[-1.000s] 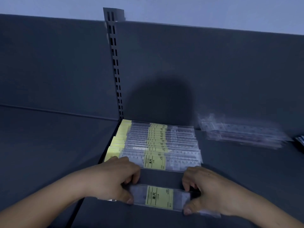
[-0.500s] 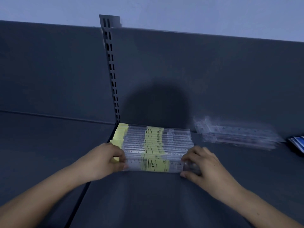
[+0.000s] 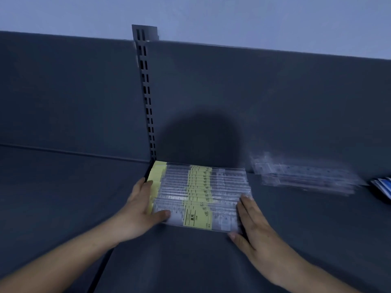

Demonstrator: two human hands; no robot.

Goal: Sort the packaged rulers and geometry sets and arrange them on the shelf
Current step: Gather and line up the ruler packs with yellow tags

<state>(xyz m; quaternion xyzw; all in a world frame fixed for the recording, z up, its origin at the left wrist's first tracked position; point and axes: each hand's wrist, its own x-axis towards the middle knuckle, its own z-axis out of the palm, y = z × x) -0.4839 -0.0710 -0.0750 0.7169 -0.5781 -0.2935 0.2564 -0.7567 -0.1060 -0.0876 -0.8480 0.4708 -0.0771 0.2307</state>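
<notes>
- left hand (image 3: 141, 210), fingers straight, presses the left end of the packaged rulers (image 3: 197, 195), which lie lower centre on the shelf (image 3: 63, 197);
- right hand (image 3: 251, 225), fingers straight, presses their right end;
- blurred clear packs (image 3: 304, 176) lie apart at right

The nearest packaged ruler (image 3: 222, 220), at the front of the row by the left edge of the shelf (image 3: 169, 261), carries a yellow label (image 3: 197, 216) with two bold dark characters that look like 直尺; the small line beneath them and the fine print along the label's sides are too small to read; the packs behind (image 3: 201, 180) show dark print on their yellow labels, illegible; scale marks run along the rulers, numbers unreadable; the blurred clear packs (image 3: 306, 178) toward the shelf's back right and the blue item (image 3: 383, 187) at its right edge give no legible text.
</notes>
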